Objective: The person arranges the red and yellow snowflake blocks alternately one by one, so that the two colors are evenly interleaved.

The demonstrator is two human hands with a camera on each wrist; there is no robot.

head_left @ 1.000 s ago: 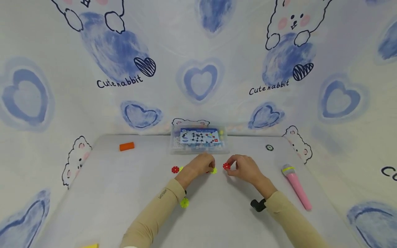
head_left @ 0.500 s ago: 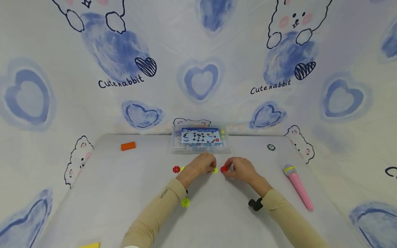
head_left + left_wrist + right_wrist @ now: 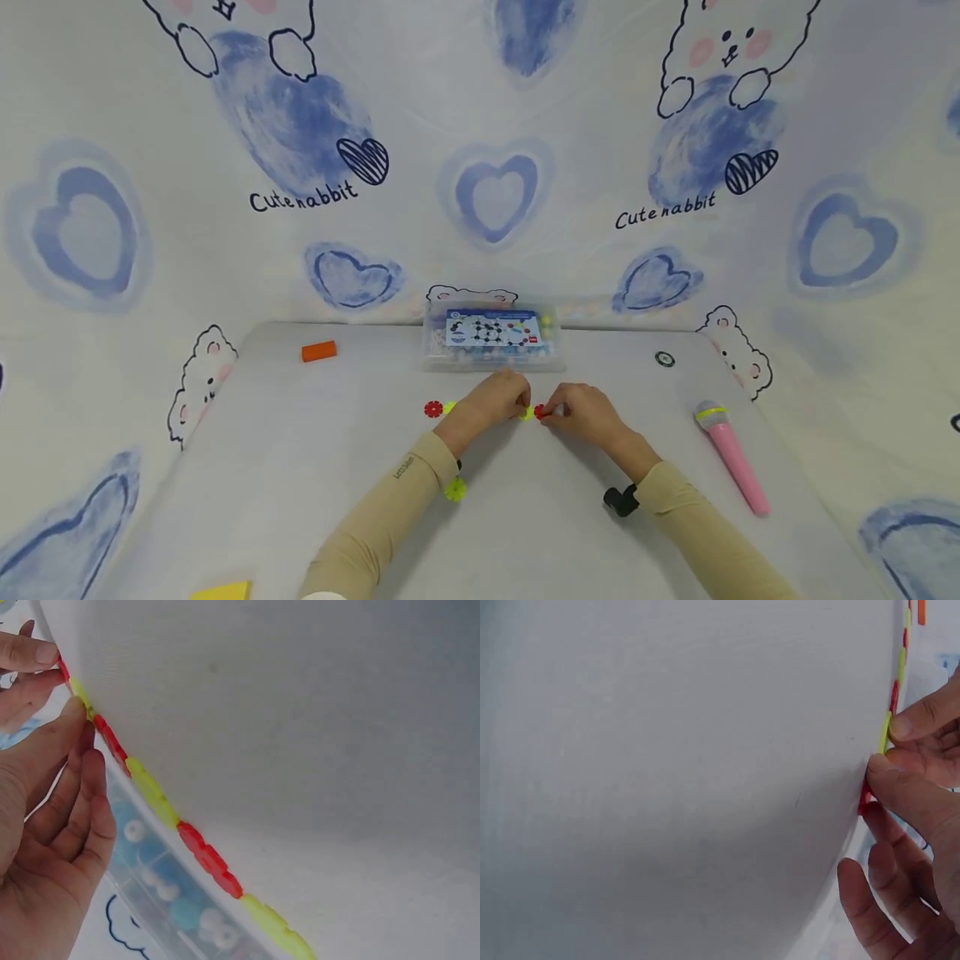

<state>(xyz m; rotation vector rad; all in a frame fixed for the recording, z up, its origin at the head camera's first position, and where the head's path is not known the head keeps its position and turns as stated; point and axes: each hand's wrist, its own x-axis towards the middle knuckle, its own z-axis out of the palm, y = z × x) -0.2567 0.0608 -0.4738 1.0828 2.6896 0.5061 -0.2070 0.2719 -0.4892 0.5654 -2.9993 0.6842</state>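
Notched, flower-shaped plastic discs, red and yellow by turns, form a row edge to edge in the left wrist view, including a red disc and a yellow disc. At the row's right end, my left hand pinches a yellow disc between thumb and fingers. Against that disc's edge sits a red disc, pinched by my right hand. In the head view the left hand hides the row's middle, while another red disc shows at its left end.
Behind the hands stands a clear plastic case of small parts. A loose yellow-green disc lies by the left sleeve. A pink microphone and a small dark ring-shaped item are at right, an orange block at left.
My right hand has moved left with the red disc, bringing it up to the yellow disc. My left hand keeps its pinch. The head view has shifted slightly.
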